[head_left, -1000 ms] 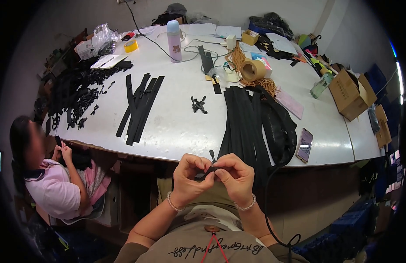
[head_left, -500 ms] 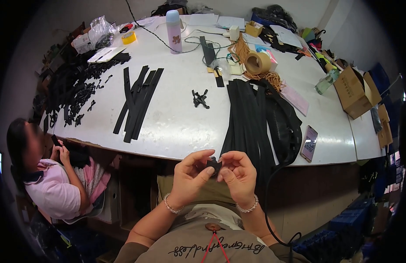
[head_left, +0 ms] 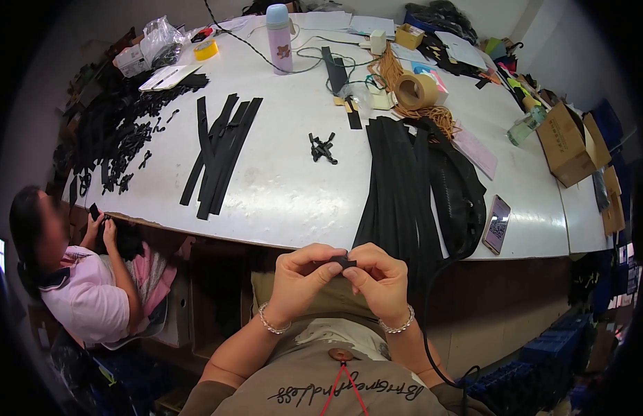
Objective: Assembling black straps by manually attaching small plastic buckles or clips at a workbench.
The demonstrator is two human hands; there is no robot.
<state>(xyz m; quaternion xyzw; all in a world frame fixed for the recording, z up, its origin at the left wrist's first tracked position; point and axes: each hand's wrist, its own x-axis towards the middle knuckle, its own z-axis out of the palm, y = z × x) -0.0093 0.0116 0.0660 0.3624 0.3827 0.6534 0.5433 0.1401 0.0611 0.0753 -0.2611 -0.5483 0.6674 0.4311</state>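
Observation:
My left hand and my right hand meet just off the table's near edge. Between their thumbs and fingertips they pinch a small black piece; the fingers cover much of it, and its exact kind cannot be made out. Beyond my hands lies a little heap of black parts that look like zipper pulls. Long black strips, like zipper tape, are crossed over one another to the left. A thicker bundle of such strips hangs over the table edge to my right.
A co-worker sits at the left, holding a small dark piece. Many black parts cover the table's left side. Around the table stand a bottle, tape roll, black bag, phone and cardboard box.
My hands have drawn closer together on the small black piece, the right fingers now closed on it. The co-worker's hands have shifted slightly. The view has moved a little.

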